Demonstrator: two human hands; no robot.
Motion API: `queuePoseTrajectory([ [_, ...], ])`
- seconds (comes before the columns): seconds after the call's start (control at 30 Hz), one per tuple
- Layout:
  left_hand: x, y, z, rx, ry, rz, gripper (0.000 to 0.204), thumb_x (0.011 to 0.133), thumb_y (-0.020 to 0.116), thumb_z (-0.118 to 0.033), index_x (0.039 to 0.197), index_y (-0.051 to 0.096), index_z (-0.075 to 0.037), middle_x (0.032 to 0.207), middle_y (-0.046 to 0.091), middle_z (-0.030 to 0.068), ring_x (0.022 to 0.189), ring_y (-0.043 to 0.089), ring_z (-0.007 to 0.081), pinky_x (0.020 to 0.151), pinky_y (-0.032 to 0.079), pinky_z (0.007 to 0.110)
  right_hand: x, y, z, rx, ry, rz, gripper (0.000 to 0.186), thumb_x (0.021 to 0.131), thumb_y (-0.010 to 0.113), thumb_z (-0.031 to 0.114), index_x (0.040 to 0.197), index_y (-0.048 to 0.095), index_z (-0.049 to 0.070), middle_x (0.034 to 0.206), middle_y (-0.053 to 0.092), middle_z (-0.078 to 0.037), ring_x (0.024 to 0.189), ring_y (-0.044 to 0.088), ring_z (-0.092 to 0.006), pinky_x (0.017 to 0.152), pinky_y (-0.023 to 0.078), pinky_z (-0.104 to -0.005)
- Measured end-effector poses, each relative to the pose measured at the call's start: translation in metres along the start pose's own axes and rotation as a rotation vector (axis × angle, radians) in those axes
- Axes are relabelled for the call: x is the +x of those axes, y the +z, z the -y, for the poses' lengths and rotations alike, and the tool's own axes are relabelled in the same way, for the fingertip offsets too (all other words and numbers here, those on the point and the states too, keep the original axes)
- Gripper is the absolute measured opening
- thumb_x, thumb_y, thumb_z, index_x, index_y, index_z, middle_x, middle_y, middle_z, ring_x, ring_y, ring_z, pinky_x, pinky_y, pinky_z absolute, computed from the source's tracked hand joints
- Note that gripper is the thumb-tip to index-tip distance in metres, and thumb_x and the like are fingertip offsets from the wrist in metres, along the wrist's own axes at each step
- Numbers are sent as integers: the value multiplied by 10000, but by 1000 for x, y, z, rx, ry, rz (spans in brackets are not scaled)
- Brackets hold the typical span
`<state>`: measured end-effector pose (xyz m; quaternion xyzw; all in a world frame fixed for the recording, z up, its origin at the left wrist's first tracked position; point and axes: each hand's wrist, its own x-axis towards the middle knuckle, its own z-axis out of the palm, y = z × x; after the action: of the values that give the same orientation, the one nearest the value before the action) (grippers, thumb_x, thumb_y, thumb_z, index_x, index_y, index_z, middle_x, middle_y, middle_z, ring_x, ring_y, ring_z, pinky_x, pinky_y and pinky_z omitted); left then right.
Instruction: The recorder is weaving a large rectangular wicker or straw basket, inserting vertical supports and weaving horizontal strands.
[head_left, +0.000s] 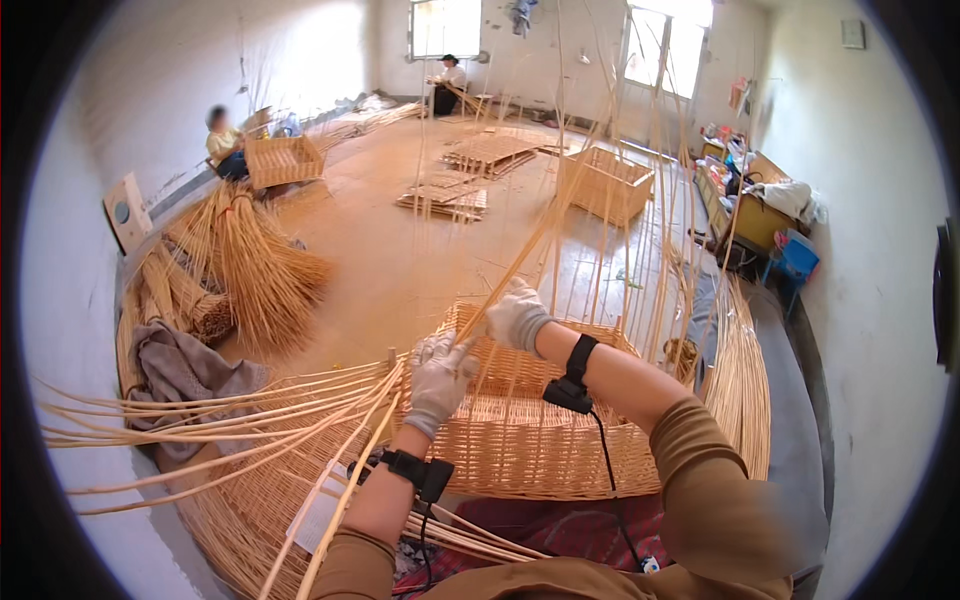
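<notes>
In front of me stands a rectangular wicker basket (560,465), its tall upright willow rods rising from the far and right walls. My right hand (517,316), in a pale glove, is closed around a slanting bundle of willow rods (533,243) above the basket. Lower on the same bundle, at the basket's left rim, my gloved left hand (438,380) grips with its fingers curled. Past that corner, several willow rods (230,408) bend outward to the left. Exactly how the rods cross under my left fingers is hidden.
Loose willow bundles (255,265) and a grey-brown cloth (185,360) lie at left. Another bundle (738,385) lies at right. Woven panels (490,152) and a finished-looking basket (605,185) are on the floor ahead. Two people (225,145) sit farther off. Cables hang from my wrist straps.
</notes>
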<state>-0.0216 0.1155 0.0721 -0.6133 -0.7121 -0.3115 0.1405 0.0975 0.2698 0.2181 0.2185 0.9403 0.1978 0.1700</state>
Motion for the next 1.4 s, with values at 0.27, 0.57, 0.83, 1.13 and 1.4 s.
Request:
queuePoseTrajectory([
  [0.27, 25, 35, 25, -870, -398, -101, 273, 1089, 561, -157, 1266, 718, -22, 1277, 721, 169, 1191, 676, 289, 1154, 458, 405, -115, -25, 31, 379, -361, -1124, 290, 906, 693, 264, 1176, 782, 205, 1148, 779, -26, 1142, 720, -238, 1192, 415, -451],
  [0.57, -74, -47, -82, -581, -349, -82, 373, 1056, 675, -124, 1399, 629, 14, 1327, 705, 179, 1241, 688, 277, 1087, 529, 377, -189, 110, 15, 579, -190, -799, 299, 948, 735, 251, 1242, 764, 206, 1322, 722, -30, 1310, 630, -264, 1177, 430, -485],
  [0.83, -46, -44, -54, -111, -518, 771, 1084, 853, 814, -638, 1685, 334, -138, 1519, 609, 197, 1374, 611, 353, 1140, 494, 437, -132, 73, 2, 21, -76, -86, 454, 848, 823, 428, 1234, 760, 197, 1366, 691, -24, 1425, 548, -240, 1319, 268, -484],
  [1.13, -140, -64, -86, -434, -65, 63, 651, 970, 796, -202, 1551, 523, -94, 1470, 633, 133, 1311, 634, 266, 1066, 574, 376, -264, 138, 106, 979, -248, -258, 186, 922, 705, 277, 1070, 773, 186, 892, 760, -111, 856, 745, -338, 793, 602, -468],
  [1.4, -179, -92, -59, -196, 143, 802, 235, 918, 713, -412, 922, 781, -187, 893, 711, 55, 916, 696, 287, 807, 495, 443, -361, 204, 158, 949, 13, 135, 248, 1019, 644, 356, 1056, 783, 155, 910, 771, -134, 869, 752, -368, 764, 602, -469],
])
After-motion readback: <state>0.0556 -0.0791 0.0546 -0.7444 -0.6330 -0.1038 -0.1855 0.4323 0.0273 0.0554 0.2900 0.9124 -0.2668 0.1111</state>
